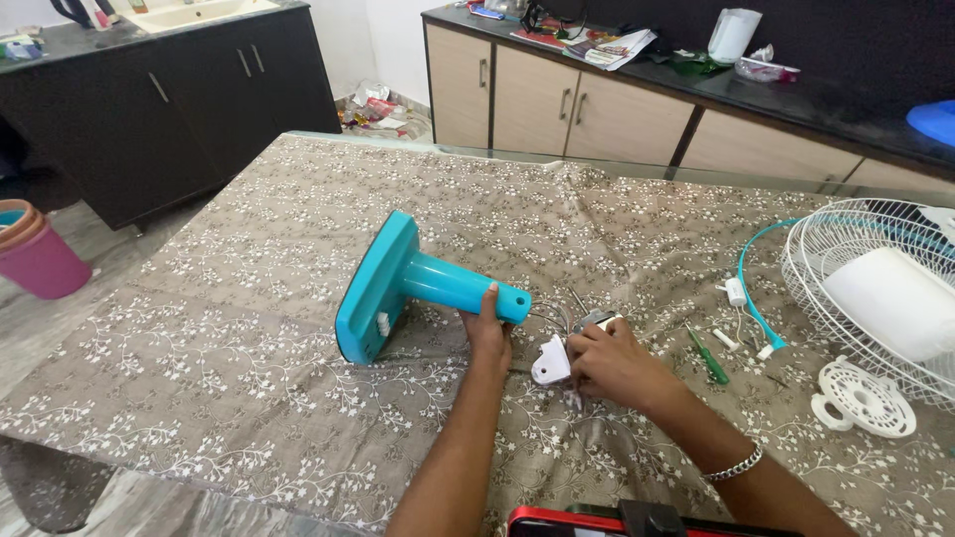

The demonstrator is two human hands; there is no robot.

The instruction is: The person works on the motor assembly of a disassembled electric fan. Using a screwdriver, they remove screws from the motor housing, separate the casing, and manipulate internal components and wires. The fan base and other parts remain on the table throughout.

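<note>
Nearest item: a red-edged device [597, 520] at the bottom edge of the view, partly cut off.

Left hand [488, 333]: fingers wrapped around the narrow end of the teal fan stand [418, 283], thumb up against the tube. The hand closes on the neck just short of its rounded tip, which has a small hole in it.

Right hand [612, 363]: wrist wears a silver chain bracelet [734, 464]. Fingers are curled over a small white plastic part [550, 361], pinching it at its upper edge; thin wires [557, 316] run from there toward the stand's tip. The part lies just right of the left hand, touching the cloth.

Teal fan stand: lying on its side on the brown flower-patterned tablecloth [249, 328]. Long axis runs left to right with a slight downward slant; the flat rectangular base faces left and stands on edge, the neck points right toward both hands. A small white switch sits on the base's near edge.

Right of the hands: a green-handled screwdriver [708, 356], small white pieces, a round white slotted disc [863, 398], a teal rim ring [751, 288], and a white wire fan guard [856, 268] holding a white motor housing [895, 298].

Left, off the table: a pink bucket [40, 259] on the floor.

Far: dark counter [796, 94] over beige cabinets, carrying a flat stack of colourful printed papers [597, 45], a white jug [733, 35] and a clear crumpled wrapper [766, 70]. Red and white wrappers [378, 107] litter the floor corner. A sink [194, 12] is set in the left counter.
</note>
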